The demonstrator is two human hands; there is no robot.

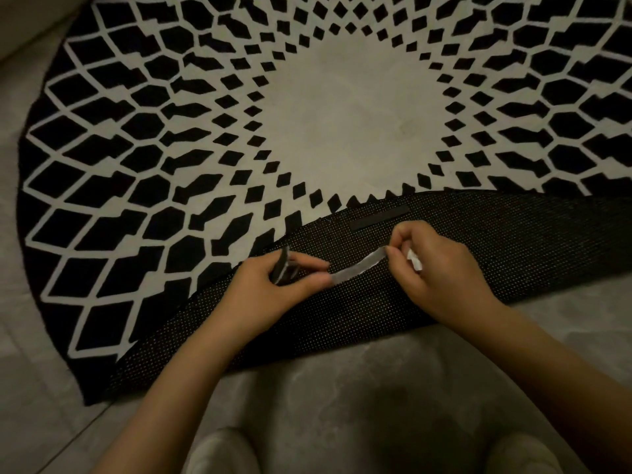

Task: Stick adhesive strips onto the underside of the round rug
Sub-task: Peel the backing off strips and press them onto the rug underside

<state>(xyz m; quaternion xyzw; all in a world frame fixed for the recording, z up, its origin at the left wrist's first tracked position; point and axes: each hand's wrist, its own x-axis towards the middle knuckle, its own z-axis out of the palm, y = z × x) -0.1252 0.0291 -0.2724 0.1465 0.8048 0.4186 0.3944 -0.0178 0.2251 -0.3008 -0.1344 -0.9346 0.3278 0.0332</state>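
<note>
White strip (355,268), centre frame: your left hand (273,285) pinches one end and grips dark strips (284,268); your right hand (441,268) pinches the other, above the rug (136,148) underside.

home | patterned round rug (239,131) on pale tiled floor (20,336)

Round b/w rug (239,138) on floor, near edge folded over, dotted underside (513,241) up; black strip (379,217) stuck near fold; pale strip (359,266) above underside.
</note>
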